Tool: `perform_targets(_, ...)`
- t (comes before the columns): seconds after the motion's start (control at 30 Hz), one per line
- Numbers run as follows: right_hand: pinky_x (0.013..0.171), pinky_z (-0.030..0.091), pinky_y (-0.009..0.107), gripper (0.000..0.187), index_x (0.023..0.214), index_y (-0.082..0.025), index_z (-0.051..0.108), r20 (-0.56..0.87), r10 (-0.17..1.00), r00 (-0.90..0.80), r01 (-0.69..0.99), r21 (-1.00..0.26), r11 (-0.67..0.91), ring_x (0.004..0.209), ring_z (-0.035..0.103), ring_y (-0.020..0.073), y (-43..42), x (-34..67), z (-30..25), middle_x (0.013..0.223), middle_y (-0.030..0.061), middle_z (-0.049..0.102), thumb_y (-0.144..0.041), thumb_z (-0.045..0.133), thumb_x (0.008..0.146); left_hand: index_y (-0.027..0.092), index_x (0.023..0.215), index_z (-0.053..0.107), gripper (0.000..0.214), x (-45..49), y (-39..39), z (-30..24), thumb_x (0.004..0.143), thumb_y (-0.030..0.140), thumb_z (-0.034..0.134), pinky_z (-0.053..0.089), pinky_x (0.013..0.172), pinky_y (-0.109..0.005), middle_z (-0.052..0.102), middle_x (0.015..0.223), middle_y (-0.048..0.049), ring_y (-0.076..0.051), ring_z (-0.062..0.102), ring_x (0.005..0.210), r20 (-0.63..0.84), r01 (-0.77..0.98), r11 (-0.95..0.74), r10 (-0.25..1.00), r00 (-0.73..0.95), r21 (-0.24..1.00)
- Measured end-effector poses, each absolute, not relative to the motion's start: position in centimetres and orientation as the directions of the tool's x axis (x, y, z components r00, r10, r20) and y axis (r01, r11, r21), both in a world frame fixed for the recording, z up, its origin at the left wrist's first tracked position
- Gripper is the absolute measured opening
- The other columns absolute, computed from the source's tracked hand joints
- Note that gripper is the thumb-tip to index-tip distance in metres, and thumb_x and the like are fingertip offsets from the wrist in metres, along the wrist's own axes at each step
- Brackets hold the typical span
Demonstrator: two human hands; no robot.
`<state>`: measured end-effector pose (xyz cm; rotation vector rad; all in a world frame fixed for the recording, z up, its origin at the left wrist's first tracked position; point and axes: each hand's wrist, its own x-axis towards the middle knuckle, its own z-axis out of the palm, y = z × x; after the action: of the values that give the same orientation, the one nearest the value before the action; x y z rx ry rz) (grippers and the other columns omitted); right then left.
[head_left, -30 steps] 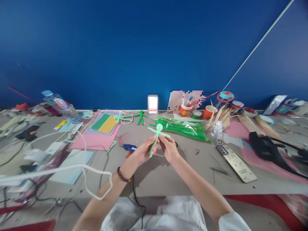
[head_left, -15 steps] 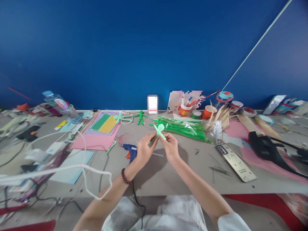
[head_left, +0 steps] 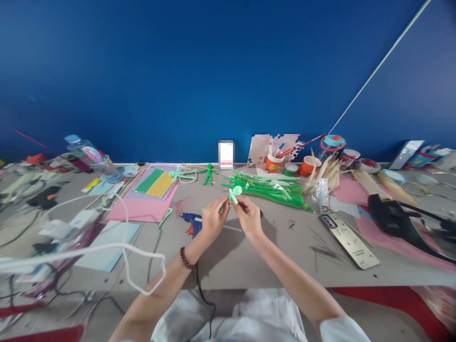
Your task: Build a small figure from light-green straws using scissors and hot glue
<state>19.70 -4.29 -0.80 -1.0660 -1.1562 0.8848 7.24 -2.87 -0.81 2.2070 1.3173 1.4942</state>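
Both my hands meet above the middle of the grey table [head_left: 249, 261]. My left hand [head_left: 213, 222], with a dark bead bracelet at the wrist, and my right hand [head_left: 248, 218] both pinch a small light-green pipe-cleaner figure [head_left: 234, 193]. Only the figure's round head and short arms stick out above my fingertips; its lower part is hidden in my fingers. A blue hot glue gun [head_left: 192, 221] lies on the table just left of my left hand, its black cord running toward me.
A bundle of green pipe cleaners [head_left: 274, 189] lies behind my hands. Two finished figures, dark green [head_left: 209, 173] and light green [head_left: 180, 174], lie at the back. Coloured paper sheets [head_left: 149, 194], a water bottle [head_left: 89, 154], cups [head_left: 274, 164], a phone [head_left: 351, 240] and white cable [head_left: 117, 247] surround the work area.
The figure stood tall with arms spread; now it is drawn down into my fingers, only its head and arms showing. Both hands have closed in and shifted slightly away from me.
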Motion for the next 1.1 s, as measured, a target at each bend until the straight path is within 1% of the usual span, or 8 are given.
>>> perform_targets(0.17,0.074,0.047,0.031,0.021,0.089,-0.02,0.07,0.166,0.977,0.132,-0.184,-0.965,0.188,0.076,0.062,0.0178,-4.2,19.0,-1.3,0.081,0.0031,0.065,-0.028,0.062,0.071,0.017,0.091,0.066,0.02,7.3,-3.1,0.1,0.085,0.027,0.049,0.049,0.066,-0.025,0.07,0.079,-0.0061,-0.016,0.065,0.071,0.559,0.52,-0.471,0.829,-0.016,0.713)
perform_targets(0.27,0.076,0.048,0.032,0.019,0.086,-0.02,0.068,0.143,0.983,0.117,-0.264,-0.949,0.17,0.075,0.062,0.0175,-4.3,19.1,-1.0,0.078,0.0027,0.066,-0.029,0.064,0.07,0.017,0.089,0.066,0.02,7.3,-3.2,0.3,0.085,0.027,0.05,0.049,0.063,-0.023,0.07,0.075,-0.0046,-0.015,0.065,0.067,0.55,0.479,-0.469,0.835,-0.033,0.742)
perform_targets(0.33,0.075,0.047,0.03,0.016,0.083,-0.019,0.066,0.167,0.978,0.127,-0.246,-0.95,0.195,0.074,0.061,0.0165,-4.4,19.4,-0.6,0.079,0.0029,0.066,-0.032,0.063,0.072,0.017,0.089,0.067,0.018,7.1,-3.2,0.3,0.084,0.026,0.051,0.049,0.064,-0.024,0.071,0.075,-0.0046,-0.014,0.065,0.066,0.603,0.501,-0.519,0.798,-0.008,0.693)
perform_targets(0.5,0.07,0.045,0.028,0.018,0.081,-0.018,0.067,0.232,0.959,0.163,-0.058,-0.968,0.244,0.073,0.058,0.0158,-4.5,19.7,0.0,0.078,0.0026,0.065,-0.033,0.068,0.07,0.019,0.099,0.066,0.021,6.9,-3.3,-0.1,0.084,0.019,0.053,0.05,0.067,-0.024,0.072,0.085,-0.0071,-0.016,0.067,0.075,0.755,0.617,-0.653,0.641,0.139,0.44)
perform_targets(0.63,0.068,0.045,0.028,0.02,0.074,-0.017,0.068,0.186,0.956,0.226,-0.048,-0.978,0.202,0.07,0.059,0.0167,-4.7,19.7,0.4,0.071,0.0022,0.066,-0.037,0.068,0.069,0.02,0.1,0.067,0.022,7.1,-3.3,-0.3,0.084,0.017,0.052,0.05,0.068,-0.022,0.072,0.085,-0.0072,-0.015,0.067,0.074,0.808,0.674,-0.667,0.563,0.176,0.318)
perform_targets(0.7,0.067,0.044,0.028,0.021,0.072,-0.018,0.068,0.166,0.955,0.246,-0.074,-0.979,0.189,0.068,0.058,0.0165,-4.8,19.6,0.5,0.067,0.0013,0.065,-0.038,0.067,0.069,0.02,0.098,0.068,0.021,7.1,-3.3,-0.4,0.083,0.016,0.053,0.05,0.068,-0.022,0.072,0.083,-0.0071,-0.015,0.067,0.072,0.819,0.691,-0.66,0.547,0.172,0.295)
perform_targets(0.87,0.065,0.045,0.027,0.022,0.075,-0.017,0.069,0.13,0.961,0.244,-0.167,-0.97,0.174,0.066,0.056,0.0149,-4.7,19.3,0.0,0.068,0.0012,0.064,-0.038,0.067,0.07,0.02,0.098,0.066,0.021,7.2,-3.3,-0.4,0.084,0.018,0.051,0.049,0.065,-0.022,0.072,0.08,-0.0069,-0.014,0.067,0.069,0.802,0.694,-0.65,0.57,0.178,0.308)
perform_targets(1.1,0.07,0.045,0.029,0.02,0.081,-0.018,0.07,0.13,0.969,0.212,-0.249,-0.951,0.183,0.071,0.057,0.0157,-4.6,19.2,-0.3,0.073,0.0021,0.066,-0.035,0.066,0.071,0.02,0.104,0.064,0.022,7.0,-3.3,-0.6,0.085,0.017,0.052,0.046,0.061,-0.021,0.071,0.081,-0.0062,-0.013,0.066,0.067,0.798,0.673,-0.684,0.557,0.231,0.283)
